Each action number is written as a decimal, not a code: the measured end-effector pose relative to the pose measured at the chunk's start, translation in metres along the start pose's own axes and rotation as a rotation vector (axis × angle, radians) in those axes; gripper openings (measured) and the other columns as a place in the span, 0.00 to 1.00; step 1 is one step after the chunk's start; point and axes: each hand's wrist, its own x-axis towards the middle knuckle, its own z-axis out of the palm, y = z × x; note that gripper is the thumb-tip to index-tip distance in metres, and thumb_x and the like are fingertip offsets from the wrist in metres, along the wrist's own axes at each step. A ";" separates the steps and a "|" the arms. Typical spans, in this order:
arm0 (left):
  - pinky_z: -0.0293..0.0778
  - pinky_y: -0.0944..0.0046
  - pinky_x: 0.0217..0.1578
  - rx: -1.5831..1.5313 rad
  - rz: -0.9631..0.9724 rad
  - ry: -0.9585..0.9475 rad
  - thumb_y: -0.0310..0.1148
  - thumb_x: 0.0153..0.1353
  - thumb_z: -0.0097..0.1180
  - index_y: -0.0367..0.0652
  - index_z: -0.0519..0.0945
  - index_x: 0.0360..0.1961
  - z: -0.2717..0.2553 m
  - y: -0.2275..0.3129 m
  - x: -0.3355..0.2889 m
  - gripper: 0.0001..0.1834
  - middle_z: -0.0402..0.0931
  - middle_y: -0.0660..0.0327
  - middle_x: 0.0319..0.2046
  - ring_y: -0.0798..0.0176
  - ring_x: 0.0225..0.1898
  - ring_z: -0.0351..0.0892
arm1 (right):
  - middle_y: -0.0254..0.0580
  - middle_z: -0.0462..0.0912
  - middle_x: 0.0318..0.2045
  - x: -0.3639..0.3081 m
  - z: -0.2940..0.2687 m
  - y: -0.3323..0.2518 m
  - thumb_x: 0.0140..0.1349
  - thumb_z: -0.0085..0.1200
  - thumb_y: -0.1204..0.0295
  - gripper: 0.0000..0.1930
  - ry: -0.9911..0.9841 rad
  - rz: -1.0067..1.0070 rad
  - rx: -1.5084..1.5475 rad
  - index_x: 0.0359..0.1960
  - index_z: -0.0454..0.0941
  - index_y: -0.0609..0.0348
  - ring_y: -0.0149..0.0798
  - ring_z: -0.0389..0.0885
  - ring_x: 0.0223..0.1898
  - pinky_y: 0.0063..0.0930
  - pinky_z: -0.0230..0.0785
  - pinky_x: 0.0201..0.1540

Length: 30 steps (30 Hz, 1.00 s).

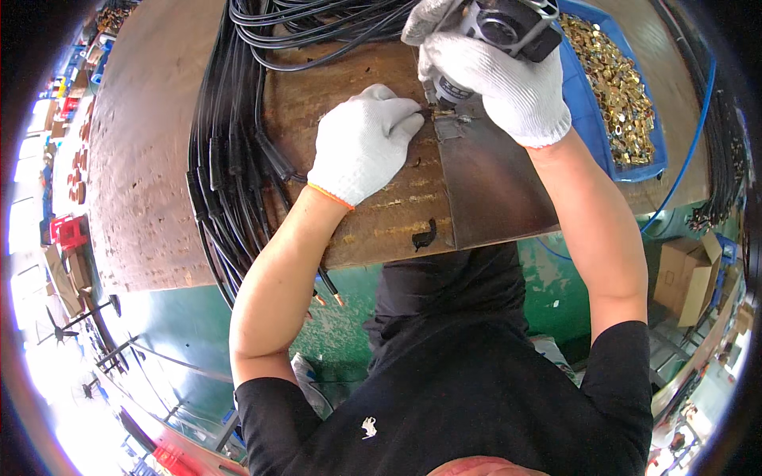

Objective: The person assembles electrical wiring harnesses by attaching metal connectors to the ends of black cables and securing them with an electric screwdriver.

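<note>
My left hand (367,143), in a white knitted glove, has its thumb and fingers pinched together over the table. What they hold, if anything, is too small to make out. My right hand (508,87), gloved too, grips a black and silver hand-held power tool (508,28) at the far side of the table. The tool's silver lower end (452,91) points down beside a small worn metal piece (448,123), just right of my left fingertips. Black cables (230,151) lie in a bundle left of my left hand, and several loops (317,32) run behind it.
A blue bin (587,119) full of small brass-coloured metal parts (611,87) stands right of my right hand. A blue hose (690,143) curves past it. A dark plate (500,190) covers part of the wooden table (151,174). An open cardboard box (683,278) sits lower right.
</note>
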 end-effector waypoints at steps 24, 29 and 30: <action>0.80 0.56 0.43 -0.219 -0.022 -0.031 0.33 0.62 0.68 0.38 0.91 0.41 -0.055 0.048 -0.013 0.11 0.85 0.49 0.34 0.48 0.38 0.87 | 0.38 0.84 0.33 -0.003 -0.239 -0.110 0.62 0.69 0.52 0.21 0.343 0.710 -1.334 0.44 0.85 0.57 0.34 0.80 0.31 0.36 0.76 0.39; 0.80 0.55 0.42 -0.179 -0.038 -0.021 0.32 0.61 0.68 0.38 0.91 0.41 -0.054 0.054 -0.009 0.10 0.85 0.49 0.33 0.47 0.37 0.87 | 0.40 0.88 0.37 -0.013 -0.175 -0.109 0.68 0.67 0.52 0.23 0.369 0.015 -1.838 0.52 0.88 0.58 0.37 0.86 0.40 0.33 0.79 0.48; 0.80 0.55 0.42 -0.168 -0.049 -0.024 0.32 0.61 0.68 0.39 0.91 0.41 -0.054 0.054 -0.009 0.10 0.85 0.49 0.33 0.47 0.37 0.87 | 0.38 0.89 0.38 -0.017 -0.147 -0.102 0.71 0.65 0.54 0.21 0.362 0.031 -1.490 0.53 0.88 0.58 0.36 0.87 0.42 0.31 0.79 0.49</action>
